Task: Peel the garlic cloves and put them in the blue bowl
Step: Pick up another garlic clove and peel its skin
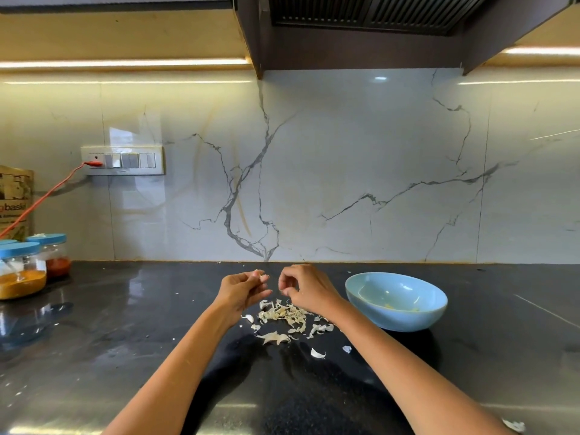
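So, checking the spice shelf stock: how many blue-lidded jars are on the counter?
3, all far left: one with orange powder, one with red powder behind it, and a third lid barely showing at the edge. More may lie off-frame.

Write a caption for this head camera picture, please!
Left hand pinches a garlic clove above peels, beside the blue bowl.

A pale garlic clove [263,277] sits pinched at fingertips, left of the tilted blue bowl [396,301].

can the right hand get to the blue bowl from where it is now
Probably yes. The right hand hovers just left of the round light-blue ceramic bowl, whose open top faces up; only bare black countertop lies between them.
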